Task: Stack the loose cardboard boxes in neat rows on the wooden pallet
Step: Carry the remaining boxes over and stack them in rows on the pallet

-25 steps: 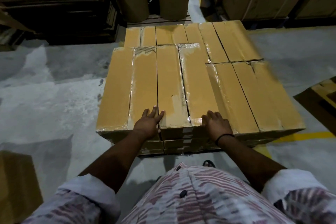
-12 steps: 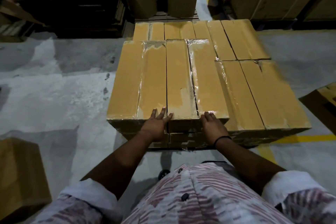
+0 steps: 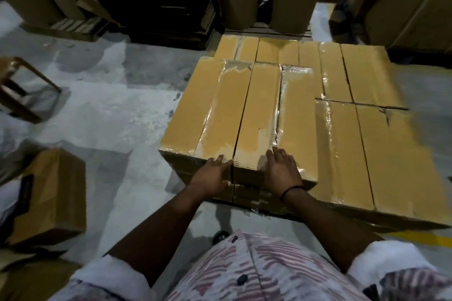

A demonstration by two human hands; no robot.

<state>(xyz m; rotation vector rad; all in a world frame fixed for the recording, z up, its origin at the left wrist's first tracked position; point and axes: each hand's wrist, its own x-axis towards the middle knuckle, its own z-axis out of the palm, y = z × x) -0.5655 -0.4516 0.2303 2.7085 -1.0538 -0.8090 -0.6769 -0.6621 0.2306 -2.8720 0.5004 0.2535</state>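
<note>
Long yellow-brown cardboard boxes lie side by side in rows, forming a low stack; the pallet under it is hidden. Several boxes of a higher layer sit on the stack's left half. My left hand presses flat against the near end of one upper box, fingers spread. My right hand, a black band at its wrist, lies flat on the near top edge of the neighbouring upper box. Neither hand grips anything. One loose cardboard box stands on the floor to my left.
Grey concrete floor lies left of the stack. Flattened cardboard piles and large cartons stand behind. A wooden stool is at far left. A yellow floor line runs at right.
The view has swung left, so the stack sits further right and the loose floor box shows more. Both hands stay on the near ends of the upper boxes, the right one shifted slightly leftward.
</note>
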